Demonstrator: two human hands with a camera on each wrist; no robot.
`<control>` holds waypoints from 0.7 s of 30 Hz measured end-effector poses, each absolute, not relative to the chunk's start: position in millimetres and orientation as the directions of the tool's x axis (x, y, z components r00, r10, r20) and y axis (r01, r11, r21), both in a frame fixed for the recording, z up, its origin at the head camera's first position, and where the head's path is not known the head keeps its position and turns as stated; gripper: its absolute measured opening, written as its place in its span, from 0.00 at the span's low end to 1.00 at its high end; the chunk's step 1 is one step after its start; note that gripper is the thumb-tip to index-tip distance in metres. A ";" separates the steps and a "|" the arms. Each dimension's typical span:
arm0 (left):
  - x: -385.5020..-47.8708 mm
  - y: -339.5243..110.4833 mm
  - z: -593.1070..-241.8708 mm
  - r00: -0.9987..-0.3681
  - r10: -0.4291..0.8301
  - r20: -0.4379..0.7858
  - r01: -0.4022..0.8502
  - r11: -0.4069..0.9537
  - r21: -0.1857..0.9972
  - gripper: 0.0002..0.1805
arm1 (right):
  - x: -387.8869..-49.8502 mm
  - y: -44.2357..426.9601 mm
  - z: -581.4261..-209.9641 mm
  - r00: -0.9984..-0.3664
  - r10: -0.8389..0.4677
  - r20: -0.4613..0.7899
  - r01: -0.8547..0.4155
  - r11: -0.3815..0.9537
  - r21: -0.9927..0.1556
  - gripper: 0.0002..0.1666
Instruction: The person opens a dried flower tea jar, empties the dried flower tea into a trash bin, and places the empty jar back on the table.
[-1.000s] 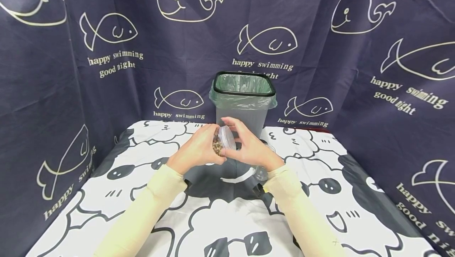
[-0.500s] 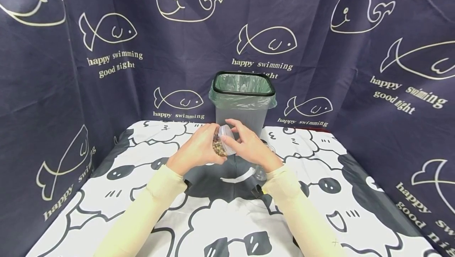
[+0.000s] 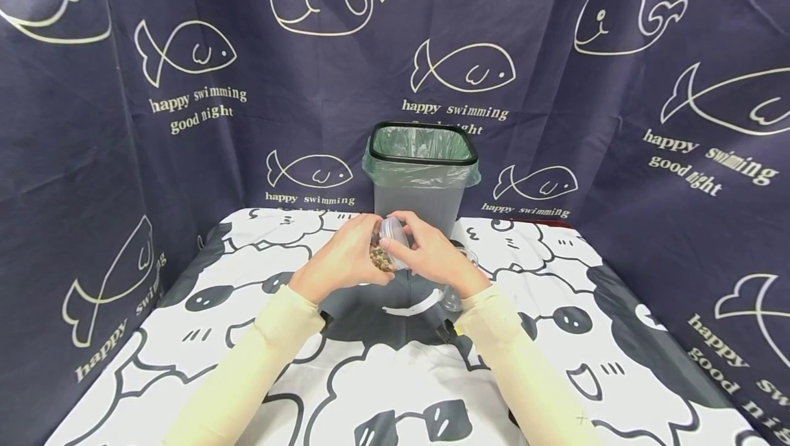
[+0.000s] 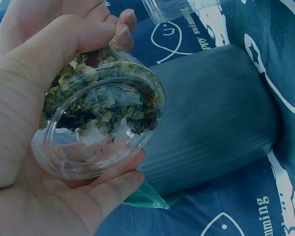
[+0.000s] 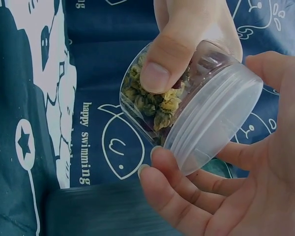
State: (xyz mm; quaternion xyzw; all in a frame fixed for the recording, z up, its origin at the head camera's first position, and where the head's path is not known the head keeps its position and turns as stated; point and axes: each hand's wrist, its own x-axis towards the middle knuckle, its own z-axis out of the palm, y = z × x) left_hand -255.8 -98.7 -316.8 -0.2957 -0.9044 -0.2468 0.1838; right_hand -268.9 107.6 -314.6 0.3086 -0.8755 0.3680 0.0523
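Note:
A clear plastic jar (image 3: 380, 255) of dried yellow-green flower buds is held tilted above the table, in front of a bin. My left hand (image 3: 345, 254) grips its body, thumb on one side and fingers on the other; the left wrist view shows the jar's round base (image 4: 105, 123). A translucent ridged screw lid (image 5: 219, 123) sits on the jar. My right hand (image 3: 439, 257) holds this lid by its rim, thumb on one edge and fingertips on the opposite edge. Part of the jar is hidden behind the left thumb.
Behind the hands stands a grey bin (image 3: 416, 202) with a green liner and black rim. Clear plastic containers (image 3: 452, 300) stand partly hidden behind the right wrist. A sheep-patterned cloth (image 3: 259, 364) covers the table. Dark blue fish-print curtains (image 3: 333, 103) surround it.
My right fingers have drawn in from a wider spread and now lie closer around the lid. The thumb shifted up along it. The left hand and jar have hardly moved.

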 end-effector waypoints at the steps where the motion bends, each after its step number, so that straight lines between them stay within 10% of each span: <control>1: -255.7 -98.8 -316.7 -0.758 0.445 0.478 0.625 0.704 0.337 0.40 | -268.9 107.8 -314.4 -0.802 -0.504 0.321 -0.583 0.541 -0.606 0.37; 21: -258.3 -100.1 -318.2 -0.752 0.457 0.476 0.634 0.700 0.329 0.40 | -269.3 108.2 -314.5 -0.746 -0.574 0.339 -0.642 0.483 -0.595 0.37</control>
